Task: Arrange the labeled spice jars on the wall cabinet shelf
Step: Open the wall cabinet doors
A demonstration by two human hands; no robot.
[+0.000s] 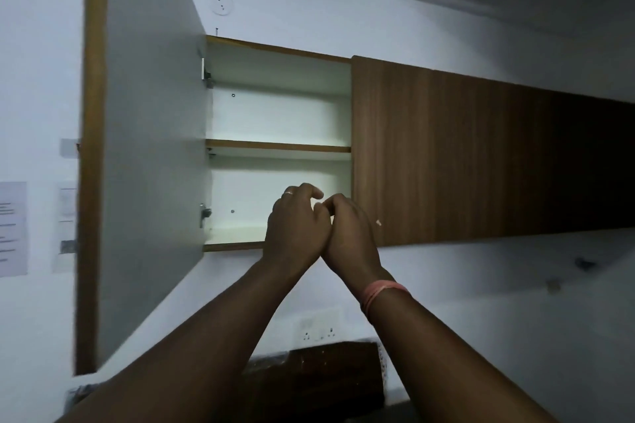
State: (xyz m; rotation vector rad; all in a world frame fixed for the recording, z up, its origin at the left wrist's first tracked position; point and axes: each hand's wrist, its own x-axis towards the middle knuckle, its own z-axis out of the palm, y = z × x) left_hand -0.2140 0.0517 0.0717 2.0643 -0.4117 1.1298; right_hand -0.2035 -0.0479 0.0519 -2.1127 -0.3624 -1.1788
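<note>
Both arms are raised toward the open bay of the cabinet [481,154]; the left hand [295,220] and right hand [350,230] meet in front of the lower compartment, touching along their inner edges. The fingers [311,191] of the left hand are curled, with a ring [288,193] on one of them; the right hand is curled likewise, knuckles against the left. Whether either hand grips anything cannot be told; the backs of the hands face the camera and hide the palms. A band [383,290] of pink cords sits on the right wrist.

The door [147,148] on the left is swung fully open, white inner face toward the camera, wood edge at the far left; the door to the right of the bay is closed. The bay has a white interior split by one shelf [278,146] with a wood front edge; the upper and lower compartments both show only bare white panels. No jar shows in this view; the position of the jars cannot be told.

A socket plate [319,331] is fixed to the wall below the cabinet, between the two forearms; a dark object [316,374], blurred, lies under it. Paper sheets [13,228] hang on the wall at the far left.
</note>
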